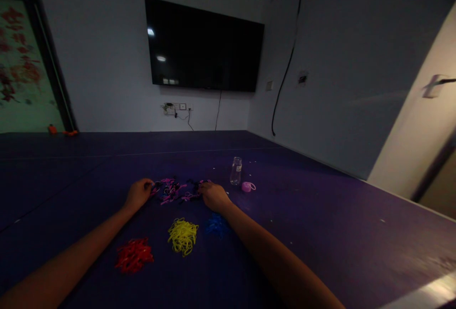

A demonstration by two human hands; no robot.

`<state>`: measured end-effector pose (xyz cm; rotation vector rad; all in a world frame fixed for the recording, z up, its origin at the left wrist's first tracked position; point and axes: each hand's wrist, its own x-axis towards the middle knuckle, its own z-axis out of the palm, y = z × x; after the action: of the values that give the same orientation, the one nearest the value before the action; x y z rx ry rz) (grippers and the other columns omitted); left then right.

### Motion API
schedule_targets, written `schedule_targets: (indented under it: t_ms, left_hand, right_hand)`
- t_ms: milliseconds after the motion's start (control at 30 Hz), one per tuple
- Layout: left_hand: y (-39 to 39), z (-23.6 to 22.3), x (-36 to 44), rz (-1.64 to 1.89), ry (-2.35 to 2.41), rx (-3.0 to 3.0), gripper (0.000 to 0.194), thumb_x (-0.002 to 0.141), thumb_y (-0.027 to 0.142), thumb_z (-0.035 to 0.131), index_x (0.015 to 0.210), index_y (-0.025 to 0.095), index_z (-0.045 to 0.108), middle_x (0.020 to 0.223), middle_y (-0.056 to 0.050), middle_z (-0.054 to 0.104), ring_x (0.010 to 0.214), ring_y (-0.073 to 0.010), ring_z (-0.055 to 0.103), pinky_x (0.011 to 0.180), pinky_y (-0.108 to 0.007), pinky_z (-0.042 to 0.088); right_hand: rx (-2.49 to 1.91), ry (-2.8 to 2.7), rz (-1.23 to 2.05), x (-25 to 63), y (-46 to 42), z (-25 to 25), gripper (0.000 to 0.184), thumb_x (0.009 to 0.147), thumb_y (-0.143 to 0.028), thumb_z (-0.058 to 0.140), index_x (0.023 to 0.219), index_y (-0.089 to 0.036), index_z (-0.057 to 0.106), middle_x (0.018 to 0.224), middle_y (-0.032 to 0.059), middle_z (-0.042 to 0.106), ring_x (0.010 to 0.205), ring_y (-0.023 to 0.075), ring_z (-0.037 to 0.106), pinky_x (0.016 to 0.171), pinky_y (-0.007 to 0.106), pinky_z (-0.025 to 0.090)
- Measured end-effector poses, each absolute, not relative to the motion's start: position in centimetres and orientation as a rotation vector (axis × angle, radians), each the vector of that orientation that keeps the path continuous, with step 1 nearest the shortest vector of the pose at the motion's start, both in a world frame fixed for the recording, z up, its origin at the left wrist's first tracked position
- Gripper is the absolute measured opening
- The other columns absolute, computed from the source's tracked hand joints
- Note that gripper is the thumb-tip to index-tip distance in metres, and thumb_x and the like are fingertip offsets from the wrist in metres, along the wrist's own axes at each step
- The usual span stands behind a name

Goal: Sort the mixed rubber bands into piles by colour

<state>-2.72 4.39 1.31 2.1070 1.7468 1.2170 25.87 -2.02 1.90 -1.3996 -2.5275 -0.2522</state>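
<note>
A loose heap of pink and black rubber bands lies between my two hands on the dark purple surface. At its left edge my left hand has its thumb and fingertips pinched together; what they hold is too small to make out. My right hand rests palm down on the heap's right end, fingers curled over some bands, their tips partly hidden. Closer to me are separate piles: red bands at the left, yellow bands in the middle, and blue bands beside my right forearm.
Beyond my right hand stands a clear bottle, with a pink looped cap beside it. Small white specks dot the purple surface. A television hangs on the far wall, and a black cable runs down the right wall.
</note>
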Motion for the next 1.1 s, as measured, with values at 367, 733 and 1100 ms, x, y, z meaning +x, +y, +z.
schedule_targets:
  t_ms: [367,733,1100]
  left_hand:
    - [4.83,0.9,-3.12,1.298,1.758,1.972,0.022,0.072,0.022,0.05,0.08,0.019,0.07,0.082,-0.004,0.073,0.077,-0.0223,0.068,0.068,-0.028,0.051]
    - [4.33,1.16,-3.33,1.157,1.884,1.905,0.023,0.072,0.022,0.056,0.084,0.017,0.075,0.078,-0.006,0.075,0.067,-0.0237,0.069,0.059,-0.028,0.049]
    - [4.36,1.74,-2.98,0.957,1.943,2.009,0.021,0.069,0.016,0.056,0.074,0.019,0.076,0.08,-0.007,0.075,0.068,-0.0235,0.068,0.058,-0.025,0.045]
  right_hand:
    - [-1.436,-2.515,-0.245,25.71,-2.32,2.16,0.032,0.085,-0.011,0.038,0.103,-0.017,0.063,0.115,0.0095,0.061,0.105,0.0181,0.055,0.093,0.029,0.041]
    - [-1.394,-2.529,-0.254,25.86,-1.9,1.72,0.031,0.083,-0.01,0.039,0.102,-0.015,0.063,0.116,0.0097,0.06,0.106,0.0188,0.055,0.092,0.029,0.041]
    - [-1.418,-2.519,-0.245,25.86,-2.04,1.93,0.032,0.083,-0.01,0.04,0.102,-0.017,0.064,0.117,0.0091,0.06,0.106,0.0178,0.055,0.093,0.029,0.041]
